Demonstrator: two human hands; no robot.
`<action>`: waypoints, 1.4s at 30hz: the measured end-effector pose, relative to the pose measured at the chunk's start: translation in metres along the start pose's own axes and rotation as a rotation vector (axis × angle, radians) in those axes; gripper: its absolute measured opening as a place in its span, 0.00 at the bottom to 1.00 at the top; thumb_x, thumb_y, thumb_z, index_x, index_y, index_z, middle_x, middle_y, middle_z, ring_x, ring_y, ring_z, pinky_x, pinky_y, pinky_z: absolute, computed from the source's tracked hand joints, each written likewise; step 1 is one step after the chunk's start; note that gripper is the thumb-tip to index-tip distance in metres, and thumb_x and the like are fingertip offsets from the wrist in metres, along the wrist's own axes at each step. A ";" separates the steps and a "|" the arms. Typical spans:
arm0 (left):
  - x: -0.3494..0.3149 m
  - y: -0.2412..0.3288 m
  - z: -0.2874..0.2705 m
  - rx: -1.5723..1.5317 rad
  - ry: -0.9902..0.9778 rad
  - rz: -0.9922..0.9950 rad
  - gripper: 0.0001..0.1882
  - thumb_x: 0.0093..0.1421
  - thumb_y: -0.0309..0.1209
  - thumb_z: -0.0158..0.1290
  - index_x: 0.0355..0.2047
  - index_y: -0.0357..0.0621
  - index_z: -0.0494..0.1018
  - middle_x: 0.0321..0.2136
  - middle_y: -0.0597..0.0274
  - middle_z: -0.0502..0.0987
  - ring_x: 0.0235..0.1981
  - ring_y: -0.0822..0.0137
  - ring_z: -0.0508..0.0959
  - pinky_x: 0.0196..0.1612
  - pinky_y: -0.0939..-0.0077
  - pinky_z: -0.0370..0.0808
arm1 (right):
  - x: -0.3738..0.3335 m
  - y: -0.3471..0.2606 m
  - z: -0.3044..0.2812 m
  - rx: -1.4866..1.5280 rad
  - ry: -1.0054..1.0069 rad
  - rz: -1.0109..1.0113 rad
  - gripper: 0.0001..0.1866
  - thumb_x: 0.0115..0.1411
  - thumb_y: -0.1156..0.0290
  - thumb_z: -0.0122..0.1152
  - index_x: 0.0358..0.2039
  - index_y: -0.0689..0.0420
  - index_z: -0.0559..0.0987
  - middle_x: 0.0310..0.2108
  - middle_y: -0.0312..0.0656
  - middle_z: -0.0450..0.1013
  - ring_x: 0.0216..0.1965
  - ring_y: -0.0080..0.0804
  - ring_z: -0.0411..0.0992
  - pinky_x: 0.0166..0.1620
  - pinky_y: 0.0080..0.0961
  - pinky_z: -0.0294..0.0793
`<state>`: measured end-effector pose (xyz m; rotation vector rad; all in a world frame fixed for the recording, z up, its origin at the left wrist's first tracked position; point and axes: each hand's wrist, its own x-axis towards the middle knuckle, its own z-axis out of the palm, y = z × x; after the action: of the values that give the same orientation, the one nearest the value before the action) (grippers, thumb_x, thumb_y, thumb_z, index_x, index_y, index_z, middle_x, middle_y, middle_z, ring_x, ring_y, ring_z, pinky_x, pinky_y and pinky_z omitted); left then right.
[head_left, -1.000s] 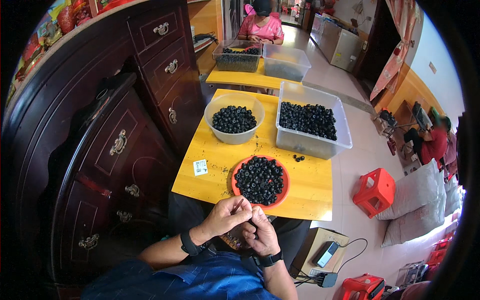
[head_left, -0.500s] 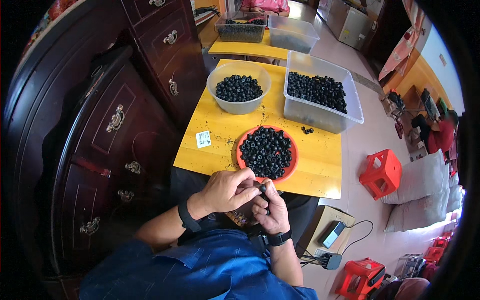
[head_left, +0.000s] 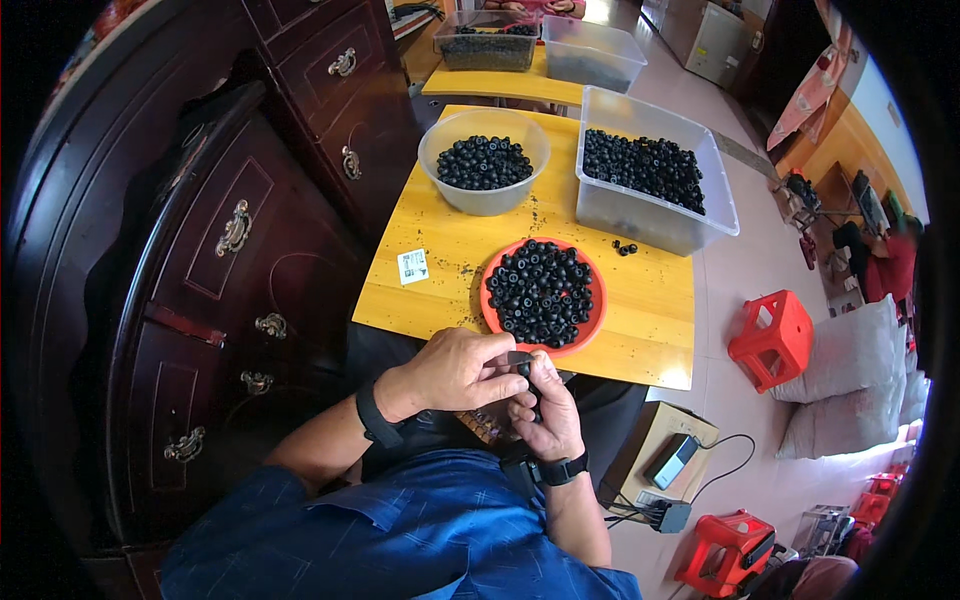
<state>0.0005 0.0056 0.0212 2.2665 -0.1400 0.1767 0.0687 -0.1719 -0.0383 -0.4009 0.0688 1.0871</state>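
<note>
Both hands were together at the near edge of the table (head_left: pixel 450 250), over my lap. My left hand (head_left: pixel 455 372) was curled around a small grey tool (head_left: pixel 520 357), thumb and fingers pinched on it. My right hand (head_left: pixel 545 410) sat just under it, fingers closed on one small black piece (head_left: pixel 527 372). The two hands touched at the fingertips, with the piece held between them, just below the rim of the red plate (head_left: pixel 593 322).

Progress, judged from how the containers stood: the plate was heaped nearly full of black pieces, the closest supply to my hands. Behind it the round clear bowl (head_left: pixel 484 198) held a shallower layer, roughly a third of its depth. The clear tub (head_left: pixel 650 222) to its right carried the largest lot, spread across most of its floor. I could not tell which container held worked pieces and which held raw ones; they looked alike from above. Three strays (head_left: pixel 626 247) lay on the tabletop between tub and plate. Dark specks were scattered over the wood near the plate.

One piece was in hand; a great many remained on the plate alone. I judged the work far from done.

A small white card (head_left: pixel 412 266) lay left of the plate, untouched.
</note>
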 end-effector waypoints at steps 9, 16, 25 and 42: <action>0.000 -0.001 0.005 0.104 0.015 -0.018 0.19 0.59 0.44 0.62 0.43 0.45 0.74 0.20 0.61 0.76 0.21 0.55 0.79 0.26 0.64 0.73 | 0.001 0.003 0.002 -0.029 0.039 -0.001 0.03 0.70 0.68 0.57 0.39 0.50 0.73 0.32 0.31 0.73 0.21 0.13 0.65 0.20 0.08 0.64; 0.000 0.003 0.005 0.107 0.036 0.004 0.18 0.59 0.46 0.62 0.31 0.44 0.74 0.17 0.59 0.75 0.20 0.54 0.78 0.25 0.64 0.72 | 0.002 0.003 -0.006 -0.040 -0.023 -0.007 0.03 0.69 0.69 0.57 0.38 0.50 0.72 0.29 0.30 0.70 0.21 0.14 0.65 0.20 0.09 0.64; -0.001 -0.001 0.011 0.168 0.105 0.042 0.18 0.60 0.46 0.61 0.31 0.44 0.75 0.19 0.58 0.76 0.20 0.54 0.79 0.25 0.63 0.73 | 0.002 0.002 -0.002 -0.083 0.004 -0.048 0.03 0.69 0.69 0.57 0.38 0.50 0.72 0.28 0.29 0.69 0.21 0.13 0.64 0.20 0.09 0.63; 0.001 0.005 0.005 0.137 0.099 0.052 0.22 0.61 0.50 0.60 0.25 0.43 0.72 0.16 0.58 0.73 0.20 0.53 0.77 0.24 0.62 0.71 | 0.000 0.002 0.005 -0.104 0.004 -0.072 0.05 0.69 0.69 0.58 0.35 0.50 0.71 0.27 0.29 0.68 0.22 0.13 0.63 0.20 0.09 0.64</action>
<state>0.0014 -0.0013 0.0216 2.3858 -0.1377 0.3349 0.0658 -0.1694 -0.0341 -0.4951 0.0012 1.0214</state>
